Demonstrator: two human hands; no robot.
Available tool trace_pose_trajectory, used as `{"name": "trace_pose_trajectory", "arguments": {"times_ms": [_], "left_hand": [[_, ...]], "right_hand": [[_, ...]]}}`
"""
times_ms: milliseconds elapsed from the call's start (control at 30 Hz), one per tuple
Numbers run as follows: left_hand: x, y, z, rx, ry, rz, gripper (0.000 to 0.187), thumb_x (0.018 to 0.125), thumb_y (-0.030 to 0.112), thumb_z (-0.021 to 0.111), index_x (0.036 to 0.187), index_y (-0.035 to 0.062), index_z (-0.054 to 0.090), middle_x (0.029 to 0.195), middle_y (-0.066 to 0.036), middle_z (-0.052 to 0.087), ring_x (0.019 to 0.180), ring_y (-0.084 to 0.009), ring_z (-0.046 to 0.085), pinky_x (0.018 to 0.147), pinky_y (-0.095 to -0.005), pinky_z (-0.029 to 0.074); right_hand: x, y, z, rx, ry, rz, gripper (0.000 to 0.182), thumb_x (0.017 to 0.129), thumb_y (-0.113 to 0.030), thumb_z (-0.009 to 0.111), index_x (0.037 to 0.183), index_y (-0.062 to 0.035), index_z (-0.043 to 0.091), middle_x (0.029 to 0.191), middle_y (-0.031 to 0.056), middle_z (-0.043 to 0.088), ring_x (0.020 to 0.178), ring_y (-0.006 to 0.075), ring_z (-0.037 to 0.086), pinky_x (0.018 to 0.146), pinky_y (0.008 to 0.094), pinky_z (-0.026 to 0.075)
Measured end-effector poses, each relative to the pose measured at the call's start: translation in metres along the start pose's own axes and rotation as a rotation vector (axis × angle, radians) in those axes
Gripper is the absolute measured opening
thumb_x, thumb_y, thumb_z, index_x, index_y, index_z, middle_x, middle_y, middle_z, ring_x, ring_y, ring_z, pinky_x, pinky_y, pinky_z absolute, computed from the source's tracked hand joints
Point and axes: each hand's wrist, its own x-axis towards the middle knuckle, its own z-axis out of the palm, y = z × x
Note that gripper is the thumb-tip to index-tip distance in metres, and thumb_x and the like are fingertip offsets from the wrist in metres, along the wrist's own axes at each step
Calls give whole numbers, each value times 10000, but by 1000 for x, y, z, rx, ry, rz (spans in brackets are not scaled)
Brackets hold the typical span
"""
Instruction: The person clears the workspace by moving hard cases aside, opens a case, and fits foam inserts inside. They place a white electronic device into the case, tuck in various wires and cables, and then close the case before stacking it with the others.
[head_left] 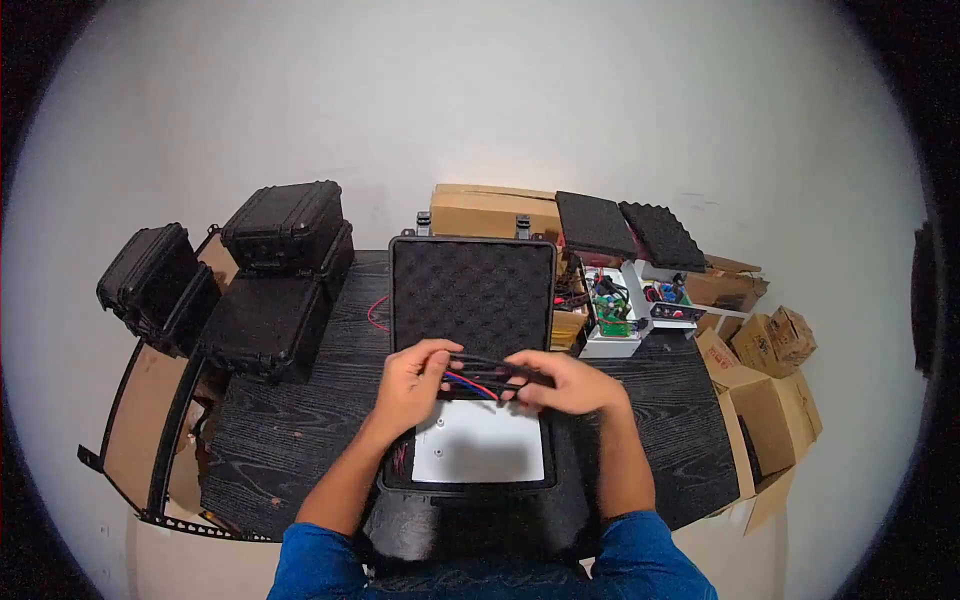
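Observation:
In the middle of the table an open black hard case (pixel 391 300) stands with its foam-lined lid (pixel 472 290) raised. A white panel (pixel 490 455) fills its lower part. Above the panel, both my hands hold a bundle of black cables (pixel 480 362), with red and blue wires (pixel 470 384) running between them. My left hand (pixel 412 380) pinches the bundle at its left end. My right hand (pixel 565 382) has its fingers closed round the right end. The fingers partly hide where the wires lead. Thin red wires (pixel 400 458) lie at the case's left inner edge.
Closed black cases (pixel 265 315) are stacked on the left of the dark table (pixel 290 440). At the back right are a white box with green circuit boards (pixel 612 305), black foam sheets (pixel 597 225) and a cardboard box (pixel 495 212). Open cartons (pixel 770 420) stand off the right edge.

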Motion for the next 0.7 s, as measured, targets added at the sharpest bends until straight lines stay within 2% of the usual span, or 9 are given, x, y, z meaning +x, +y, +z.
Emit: {"name": "trace_pose_trajectory", "arguments": {"times_ms": [33, 100, 133, 167, 200, 333, 433, 467, 700], "left_hand": [[0, -3, 4, 45, -21, 44, 254, 1094, 184, 575, 1216, 14, 719, 907, -50, 760, 716, -75, 660, 622, -246, 541], [0, -3, 9, 138, -60, 137, 219, 1074, 146, 606, 1174, 4, 737, 892, -56, 761, 725, -84, 672, 643, -256, 548], [-2, 7, 9, 153, -95, 7, 203, 1055, 136, 635, 1149, -5, 746, 866, -60, 758, 735, -72, 670, 665, -252, 545], [-1, 6, 8, 167, -111, 26, 195, 1045, 127, 645, 1148, -5, 747, 877, -74, 763, 750, -91, 688, 681, -266, 556], [0, 4, 4, 181, -126, 46, 189, 1035, 117, 655, 1146, -4, 748, 888, -87, 768, 766, -110, 707, 697, -280, 566], [9, -13, -16, 338, -186, 270, 197, 991, 74, 677, 1160, -1, 746, 989, -157, 781, 884, -269, 767, 788, -366, 593], [8, -21, -28, 448, -283, 220, 188, 970, 71, 688, 1136, 0, 742, 1079, -186, 764, 993, -346, 753, 863, -410, 595], [7, -27, -28, 486, -280, 226, 178, 969, 72, 682, 1124, 0, 734, 1075, -187, 759, 993, -353, 746, 860, -418, 594], [0, -39, -26, 827, -337, 218, 185, 909, 27, 630, 1089, 21, 674, 1005, -175, 719, 976, -369, 712, 830, -478, 589]], "right_hand": [[5, -1, 3, -186, -49, -79, 390, 999, -237, 716, 1292, -13, 591, 1078, 65, 762, 930, 153, 727, 794, 319, 585], [15, -6, 9, -246, -81, 1, 428, 938, -269, 788, 1240, -5, 639, 1006, 86, 765, 880, 149, 706, 772, 352, 558], [21, -5, 14, -284, -65, 18, 412, 930, -272, 794, 1212, -6, 654, 982, 101, 762, 860, 153, 700, 758, 361, 552], [26, -3, 19, -321, -50, 36, 397, 922, -274, 800, 1184, -7, 669, 958, 117, 759, 841, 156, 695, 744, 369, 547], [29, 4, 25, -332, 42, 0, 301, 920, -215, 787, 1099, -1, 675, 912, 169, 739, 823, 212, 719, 720, 388, 536], [39, 20, 42, -397, 237, 47, 211, 918, -114, 754, 1086, -3, 691, 941, 191, 732, 862, 329, 736, 739, 408, 547], [44, 41, 56, -567, 341, -150, 215, 911, -142, 772, 1074, -11, 724, 981, 166, 707, 902, 334, 717, 789, 423, 557], [42, 45, 61, -586, 323, -121, 213, 901, -158, 772, 1068, -28, 757, 1010, 135, 678, 961, 334, 680, 846, 432, 554], [44, 58, 71, -783, 308, -124, 241, 904, -159, 750, 1105, -28, 761, 1016, 120, 675, 1006, 319, 642, 892, 429, 544]]}}
